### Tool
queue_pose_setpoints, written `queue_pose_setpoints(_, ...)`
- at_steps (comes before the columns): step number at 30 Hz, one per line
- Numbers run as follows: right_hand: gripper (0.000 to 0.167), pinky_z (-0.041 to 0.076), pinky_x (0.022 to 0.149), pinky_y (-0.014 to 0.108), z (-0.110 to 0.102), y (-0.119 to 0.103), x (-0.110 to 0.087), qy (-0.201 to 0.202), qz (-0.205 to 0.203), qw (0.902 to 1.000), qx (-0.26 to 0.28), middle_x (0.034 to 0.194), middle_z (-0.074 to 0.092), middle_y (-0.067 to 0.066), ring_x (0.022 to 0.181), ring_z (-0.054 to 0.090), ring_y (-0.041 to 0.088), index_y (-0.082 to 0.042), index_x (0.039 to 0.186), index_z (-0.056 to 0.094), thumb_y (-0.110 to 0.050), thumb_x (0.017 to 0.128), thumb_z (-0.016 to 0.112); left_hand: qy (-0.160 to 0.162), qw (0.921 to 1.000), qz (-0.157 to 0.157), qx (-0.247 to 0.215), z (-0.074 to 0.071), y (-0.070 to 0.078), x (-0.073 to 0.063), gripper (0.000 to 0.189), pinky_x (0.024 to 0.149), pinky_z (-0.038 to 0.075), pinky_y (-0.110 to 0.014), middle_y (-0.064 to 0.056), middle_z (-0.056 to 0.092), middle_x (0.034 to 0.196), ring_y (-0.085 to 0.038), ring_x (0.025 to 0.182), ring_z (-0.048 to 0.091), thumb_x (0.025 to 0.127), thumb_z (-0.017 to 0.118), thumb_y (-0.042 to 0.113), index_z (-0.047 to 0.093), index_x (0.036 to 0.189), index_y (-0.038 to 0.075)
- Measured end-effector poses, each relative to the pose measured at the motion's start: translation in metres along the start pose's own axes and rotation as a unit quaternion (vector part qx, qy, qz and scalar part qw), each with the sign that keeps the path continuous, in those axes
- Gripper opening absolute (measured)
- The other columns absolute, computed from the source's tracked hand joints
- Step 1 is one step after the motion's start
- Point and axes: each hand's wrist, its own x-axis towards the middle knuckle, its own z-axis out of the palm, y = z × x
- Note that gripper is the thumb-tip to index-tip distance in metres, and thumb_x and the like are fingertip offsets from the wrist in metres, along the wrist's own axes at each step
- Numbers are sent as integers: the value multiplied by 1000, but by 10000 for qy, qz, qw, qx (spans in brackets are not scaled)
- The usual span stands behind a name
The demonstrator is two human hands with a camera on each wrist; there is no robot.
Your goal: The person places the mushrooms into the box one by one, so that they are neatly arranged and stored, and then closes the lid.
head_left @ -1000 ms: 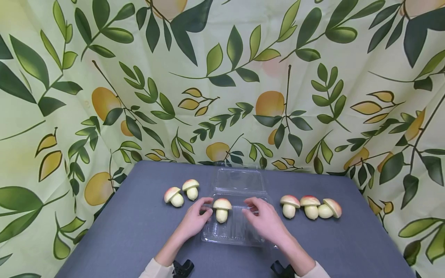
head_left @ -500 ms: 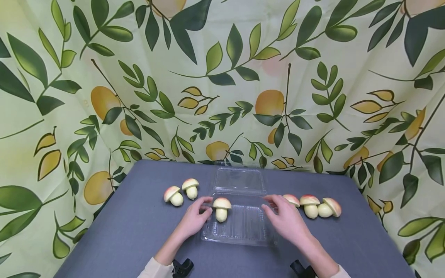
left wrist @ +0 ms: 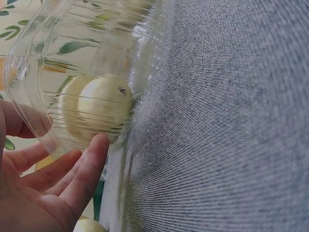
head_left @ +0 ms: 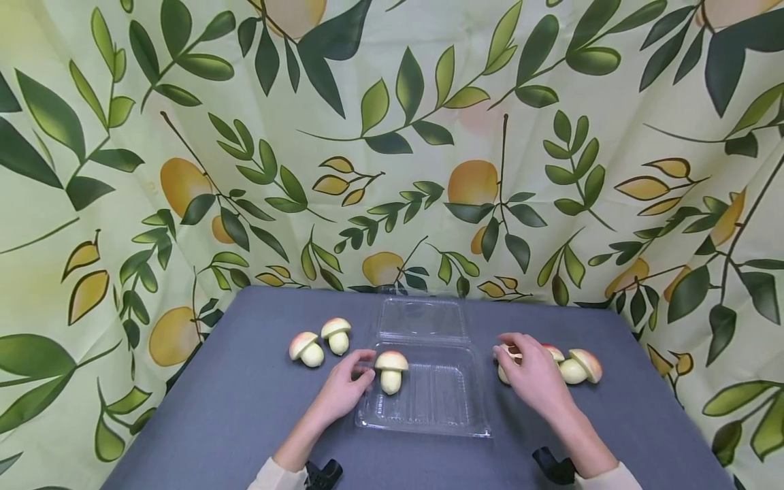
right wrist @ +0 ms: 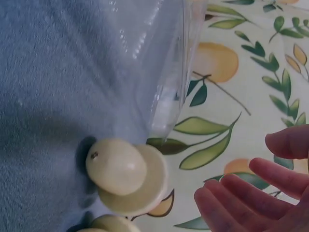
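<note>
Toy mushrooms with pale stems and reddish caps lie on both sides of a clear plastic clamshell container (head_left: 429, 430). One mushroom (head_left: 392, 373) lies in its left part; the lid (head_left: 422, 318) is folded back. My left hand (head_left: 344, 386) stays at the container's left side, fingers loosely extended at the wall, near that mushroom (left wrist: 104, 108). My right hand (head_left: 535, 374) hovers over the right-hand row, fingers spread and holding nothing. It partly hides the nearest mushroom (head_left: 503, 373) and the middle one (head_left: 556, 352). In the right wrist view, a mushroom (right wrist: 118, 166) sits apart from the fingertips (right wrist: 205, 200).
At the row's right end lies another mushroom (head_left: 584, 366). Two mushrooms, one nearer (head_left: 306, 348) and one farther (head_left: 336, 335), lie left of the container. A grey-blue cloth covers the table (head_left: 233, 395). A leaf-and-fruit patterned curtain (head_left: 392, 170) hangs behind and at the sides.
My right hand has moved right, from over the container to over the right-hand mushrooms. My left hand and the mushroom in the container have stayed in place.
</note>
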Motion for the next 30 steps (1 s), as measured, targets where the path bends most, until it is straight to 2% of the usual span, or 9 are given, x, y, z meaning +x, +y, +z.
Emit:
queue_pose_setpoints(6, 32, 55, 87, 53, -4, 18, 3, 213, -31, 9998, -31, 116, 66, 20, 106, 64, 37, 3, 122, 66, -22, 102, 61, 4, 10000, 2, -16, -1, 1, -1, 37, 66, 56, -28, -22, 61, 131, -29, 82, 70, 100, 61, 8, 58, 135, -2)
queue_pose_setpoints(15, 40, 51, 91, 57, -1, 43, 3, 80, 206, 9997, -108, 121, 63, 26, 112, 60, 42, 6, 127, 63, -27, 104, 59, -16, 10000, 6, 1, 1, 0, -1, 37, 66, 55, -28, -22, 60, 132, -28, 83, 69, 100, 61, 9, 57, 135, -1)
queue_pose_setpoints(22, 39, 48, 90, 58, 6, 53, 3, 76, 155, 9996, -214, 113, 66, 26, 106, 62, 43, 9, 122, 64, -24, 101, 64, 9, 10000, 61, 24, 1, -1, 0, 37, 66, 55, -28, -21, 61, 130, -27, 81, 70, 99, 61, 8, 57, 135, -2)
queue_pose_setpoints(30, 34, 49, 84, 50, 14, 61, 4, -21, 35, 9997, -225, 104, 67, 17, 98, 61, 32, 6, 119, 67, -19, 97, 69, 13, 10000, 73, 63, 1, 1, -1, 37, 67, 55, -27, -21, 62, 128, -27, 81, 70, 100, 60, 8, 57, 135, -3)
